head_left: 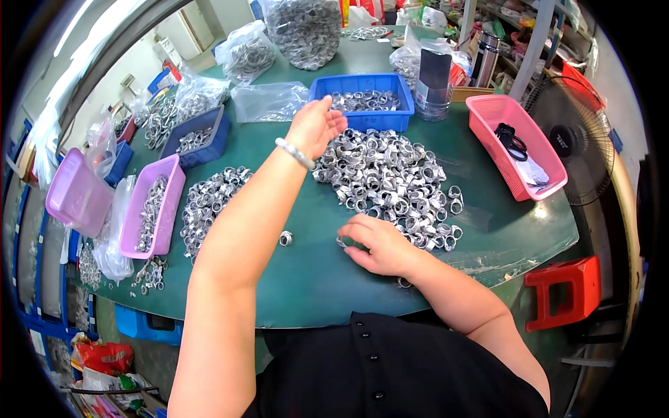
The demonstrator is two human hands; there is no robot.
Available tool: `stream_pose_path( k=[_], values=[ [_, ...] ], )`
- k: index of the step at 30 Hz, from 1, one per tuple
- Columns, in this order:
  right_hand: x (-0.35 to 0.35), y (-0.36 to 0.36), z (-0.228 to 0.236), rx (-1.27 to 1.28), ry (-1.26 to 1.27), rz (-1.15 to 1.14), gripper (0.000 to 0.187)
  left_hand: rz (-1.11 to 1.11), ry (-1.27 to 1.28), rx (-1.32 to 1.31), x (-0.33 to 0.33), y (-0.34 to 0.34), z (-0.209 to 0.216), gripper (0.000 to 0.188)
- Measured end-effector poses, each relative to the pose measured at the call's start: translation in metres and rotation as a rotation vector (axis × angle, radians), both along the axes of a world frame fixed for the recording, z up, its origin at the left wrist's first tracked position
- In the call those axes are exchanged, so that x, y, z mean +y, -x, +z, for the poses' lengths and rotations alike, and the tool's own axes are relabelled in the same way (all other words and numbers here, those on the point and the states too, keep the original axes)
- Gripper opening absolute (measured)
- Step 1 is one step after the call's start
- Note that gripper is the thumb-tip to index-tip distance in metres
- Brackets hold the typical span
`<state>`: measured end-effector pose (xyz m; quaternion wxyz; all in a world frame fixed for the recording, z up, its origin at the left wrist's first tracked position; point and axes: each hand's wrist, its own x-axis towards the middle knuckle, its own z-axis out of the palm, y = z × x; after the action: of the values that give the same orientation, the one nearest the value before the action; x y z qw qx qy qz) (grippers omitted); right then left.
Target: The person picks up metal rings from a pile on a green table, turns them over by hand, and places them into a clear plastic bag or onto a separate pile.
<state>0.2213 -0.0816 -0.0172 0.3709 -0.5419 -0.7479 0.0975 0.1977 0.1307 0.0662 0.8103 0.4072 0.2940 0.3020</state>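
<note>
My left hand [318,127], with a pale bracelet on its wrist, reaches out to the front left corner of a blue tray [376,122]. Its fingers are loosely spread and nothing shows in them. Silvery metal rings [366,99] lie inside that tray. In front of it spreads a big pile of similar rings [383,174]. At the pile's near edge my right hand [382,245] is closed, pinching a small metal ring [341,242] between thumb and fingers. A single ring [286,238] lies on the table between my arms. Left of my left forearm sits a second ring pile [209,202].
A lilac basket [172,202] and a dark blue bin [217,139], both holding metal parts, stand left on the green table [306,292]. Right are a pink basket [491,157] with black-handled scissors [512,141] and a fan [575,139]. Bagged rings [303,31] stand behind.
</note>
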Motion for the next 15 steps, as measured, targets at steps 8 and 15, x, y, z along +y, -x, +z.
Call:
stream_pose_path(
  k=[8, 15],
  values=[
    [0.003, -0.002, -0.01, 0.651, -0.053, -0.113, 0.044, -0.379, -0.244, 0.2, -0.06, 0.094, -0.049, 0.023],
    [0.0, 0.01, -0.007, 0.642, -0.09, -0.036, 0.047, -0.356, -0.199, 0.101, -0.117, 0.149, -0.052, 0.024]
  ],
)
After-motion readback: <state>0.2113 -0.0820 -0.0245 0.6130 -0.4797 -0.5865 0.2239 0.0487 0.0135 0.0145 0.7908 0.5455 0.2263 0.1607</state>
